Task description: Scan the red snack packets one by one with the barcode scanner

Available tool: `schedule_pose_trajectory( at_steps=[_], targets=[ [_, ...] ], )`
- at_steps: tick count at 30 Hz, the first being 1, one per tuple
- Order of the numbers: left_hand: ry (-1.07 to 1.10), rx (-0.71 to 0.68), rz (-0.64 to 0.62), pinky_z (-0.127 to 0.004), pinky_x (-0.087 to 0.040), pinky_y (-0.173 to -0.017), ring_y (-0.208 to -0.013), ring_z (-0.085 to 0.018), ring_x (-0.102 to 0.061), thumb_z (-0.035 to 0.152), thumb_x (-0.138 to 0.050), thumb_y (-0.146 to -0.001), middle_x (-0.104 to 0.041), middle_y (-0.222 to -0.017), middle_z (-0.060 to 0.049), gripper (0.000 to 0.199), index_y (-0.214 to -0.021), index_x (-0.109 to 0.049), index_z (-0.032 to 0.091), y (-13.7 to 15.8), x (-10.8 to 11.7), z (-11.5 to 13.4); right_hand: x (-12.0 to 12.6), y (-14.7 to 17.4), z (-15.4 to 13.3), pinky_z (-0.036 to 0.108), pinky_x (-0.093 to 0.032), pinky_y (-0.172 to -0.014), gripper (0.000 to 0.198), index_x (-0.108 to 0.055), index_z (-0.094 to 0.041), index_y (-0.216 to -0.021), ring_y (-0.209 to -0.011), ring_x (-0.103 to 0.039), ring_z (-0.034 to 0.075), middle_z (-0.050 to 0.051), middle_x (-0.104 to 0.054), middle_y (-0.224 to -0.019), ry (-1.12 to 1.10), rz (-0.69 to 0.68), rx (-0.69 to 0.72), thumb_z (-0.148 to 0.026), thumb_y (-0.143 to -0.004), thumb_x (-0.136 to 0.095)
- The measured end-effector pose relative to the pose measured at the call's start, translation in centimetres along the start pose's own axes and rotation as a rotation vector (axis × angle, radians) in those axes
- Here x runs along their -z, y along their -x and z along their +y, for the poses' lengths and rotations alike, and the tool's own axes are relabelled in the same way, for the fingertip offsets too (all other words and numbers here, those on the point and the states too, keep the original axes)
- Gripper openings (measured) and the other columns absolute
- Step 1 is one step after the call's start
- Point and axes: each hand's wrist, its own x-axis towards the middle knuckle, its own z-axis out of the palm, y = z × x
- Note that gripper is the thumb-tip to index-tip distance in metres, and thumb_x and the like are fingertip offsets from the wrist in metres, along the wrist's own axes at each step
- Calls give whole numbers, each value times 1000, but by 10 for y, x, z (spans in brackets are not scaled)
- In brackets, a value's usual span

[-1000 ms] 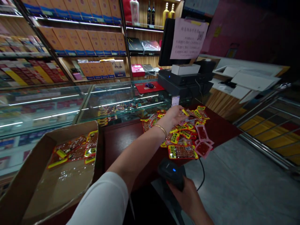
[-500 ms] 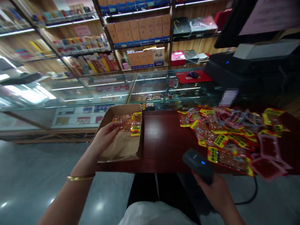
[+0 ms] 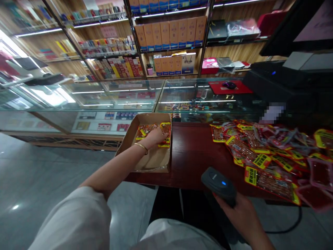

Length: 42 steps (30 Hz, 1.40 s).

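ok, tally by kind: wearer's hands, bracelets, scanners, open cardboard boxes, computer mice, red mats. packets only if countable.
Hands, left and right: 2
Bracelet: 1
Scanner: 1
Open cardboard box: 1
Mouse: 1
Red mat: 1
Total: 7
Packets overlap; excluded.

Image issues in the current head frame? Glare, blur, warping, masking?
Head view: strong glare on the glass counter at far left; sheen on the dark red tabletop; shelf post at upper left leaning, likely wide-angle distortion; pixelated patch above the packet pile; left hand soft, finger detail unclear.
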Motion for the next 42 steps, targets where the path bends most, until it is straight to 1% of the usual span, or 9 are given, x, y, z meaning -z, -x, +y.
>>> schedule_pose_trajectory(
  at_steps=[7, 12, 14, 18, 24, 29, 33, 38, 42],
  targets=[
    [237, 117, 91, -27, -54, -74, -93, -28, -76, 34, -82, -75, -79, -101, -16, 42, -109, -75, 11, -17, 2, -7, 9, 11, 22, 35, -68, -76, 37, -85, -22, -96, -87, -83, 33, 9, -86, -93, -4, 5, -10, -54, -82, -72],
    [337, 117, 179, -25, -52, -72, -88, -23, -74, 28, -72, -81, -80, -96, -9, 33, -110, -77, 13, 13, 22, -40, 13, 10, 20, 35, -67, -78, 37, -85, -24, -98, -89, -83, 33, 8, -86, -94, 19, -22, -30, -54, -84, -69],
    [381, 95, 286, -27, -54, -76, -88, -23, -73, 27, -67, -82, -80, -95, -8, 30, -108, -78, 14, 37, 28, -46, 13, 9, 17, 35, -67, -78, 38, -85, -24, -99, -89, -83, 33, 8, -86, -94, 19, -15, -30, -54, -84, -69],
    [552, -128, 516, -35, -57, -94, -101, -24, -74, 26, -63, -84, -80, -109, -7, 29, -109, -77, 20, 96, 21, -31, 13, 7, 13, 36, -66, -79, 37, -84, -23, -97, -87, -82, 33, 8, -86, -92, 13, 44, -44, -54, -83, -69],
    [530, -488, 679, -48, -49, -116, -131, -25, -65, 15, -56, -91, -75, -130, -6, 30, -108, -78, 26, 153, -26, 5, 11, 13, 6, 38, -66, -80, 35, -82, -24, -91, -81, -81, 33, 8, -85, -87, -40, 121, -82, -54, -80, -71],
    [436, -717, 670, -49, -53, -114, -134, -25, -63, 10, -52, -96, -76, -127, -9, 33, -113, -76, 24, 160, -57, 10, 17, 15, 15, 41, -66, -82, 36, -83, -23, -94, -81, -82, 33, 9, -85, -87, -51, 106, -82, -54, -82, -70],
    [354, -788, 627, -48, -53, -116, -135, -25, -62, 11, -49, -100, -75, -130, -11, 34, -119, -75, 22, 160, -62, 8, 22, 11, 22, 39, -67, -77, 36, -83, -23, -94, -81, -82, 33, 9, -86, -89, -38, 44, -49, -54, -80, -72],
    [315, -997, 561, -47, -47, -121, -142, -24, -56, 13, -52, -102, -72, -135, -11, 33, -129, -70, 21, 172, -56, 3, 25, 7, -3, 39, -66, -73, 35, -80, -25, -73, -65, -78, 30, 5, -80, -66, -139, 56, -120, -58, -79, -70],
    [312, -1108, 427, -50, -43, -124, -146, -25, -50, 12, -52, -102, -71, -137, -11, 34, -132, -68, 20, 175, -71, 16, 28, 0, -25, 34, -60, -58, 36, -76, -27, -67, -53, -71, 26, 1, -72, -53, -188, -13, -152, -59, -80, -68]
  ],
)
